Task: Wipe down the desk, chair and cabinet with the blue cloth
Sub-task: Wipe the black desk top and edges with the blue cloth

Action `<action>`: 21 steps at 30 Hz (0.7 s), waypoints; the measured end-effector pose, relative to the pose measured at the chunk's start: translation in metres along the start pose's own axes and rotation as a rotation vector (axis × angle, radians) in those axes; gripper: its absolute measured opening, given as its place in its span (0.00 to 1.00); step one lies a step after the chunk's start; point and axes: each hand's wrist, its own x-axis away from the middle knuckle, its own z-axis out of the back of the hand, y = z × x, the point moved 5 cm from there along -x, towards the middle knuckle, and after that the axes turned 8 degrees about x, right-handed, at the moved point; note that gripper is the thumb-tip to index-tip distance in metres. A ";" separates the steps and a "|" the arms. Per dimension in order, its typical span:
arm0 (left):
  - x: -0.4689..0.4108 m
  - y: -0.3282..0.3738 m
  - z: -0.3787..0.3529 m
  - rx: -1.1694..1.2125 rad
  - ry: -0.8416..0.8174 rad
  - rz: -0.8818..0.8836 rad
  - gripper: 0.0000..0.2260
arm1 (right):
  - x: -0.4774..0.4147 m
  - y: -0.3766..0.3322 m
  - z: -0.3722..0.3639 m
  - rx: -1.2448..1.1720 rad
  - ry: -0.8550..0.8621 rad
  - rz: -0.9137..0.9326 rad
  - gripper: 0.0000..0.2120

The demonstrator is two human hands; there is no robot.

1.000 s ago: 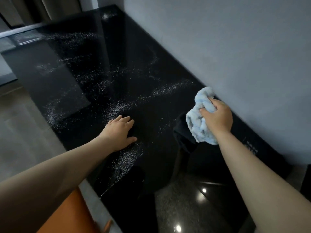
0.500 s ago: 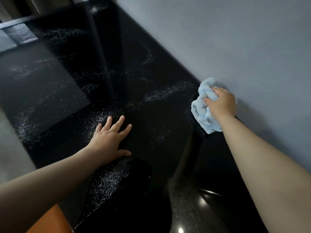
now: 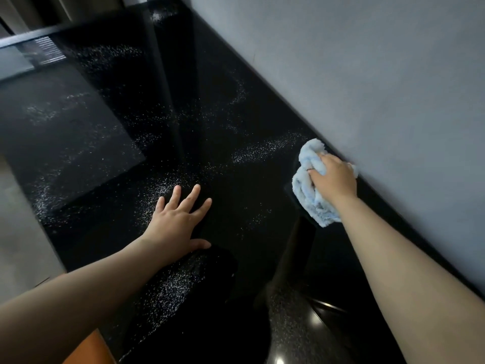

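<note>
right now the right hand (image 3: 334, 179) clenches the blue cloth (image 3: 309, 190) on the desk (image 3: 236, 114); left hand (image 3: 178, 219) flat, grip released

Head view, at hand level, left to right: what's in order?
Grey floor → left hand, flat on the black desk → blue cloth → right hand gripping it → grey wall.

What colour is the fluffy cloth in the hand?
Light blue cloth, gripped by the right hand; the head view shows it.
</note>
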 end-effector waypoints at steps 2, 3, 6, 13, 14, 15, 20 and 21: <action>0.000 0.000 0.000 0.007 0.007 -0.002 0.43 | 0.011 -0.009 -0.001 -0.025 0.006 0.023 0.10; 0.000 0.001 0.000 0.009 0.011 -0.003 0.43 | 0.016 -0.013 -0.001 -0.034 0.008 0.029 0.10; 0.001 0.001 0.000 0.009 0.022 -0.002 0.43 | 0.030 -0.023 -0.003 -0.050 0.004 0.038 0.11; 0.002 0.003 0.003 0.019 0.031 -0.019 0.43 | 0.058 -0.044 -0.013 -0.058 -0.012 0.080 0.13; 0.002 0.003 0.004 0.033 0.029 -0.024 0.43 | 0.064 -0.048 -0.014 -0.058 -0.018 0.084 0.14; 0.002 0.003 0.005 0.053 0.026 -0.029 0.44 | 0.070 -0.052 -0.015 -0.059 -0.020 0.088 0.15; 0.008 -0.004 0.013 0.171 0.028 -0.066 0.42 | 0.096 -0.070 -0.024 -0.068 -0.080 0.071 0.23; 0.011 -0.006 0.013 0.181 0.040 -0.079 0.41 | 0.102 -0.073 -0.026 -0.073 -0.099 0.056 0.25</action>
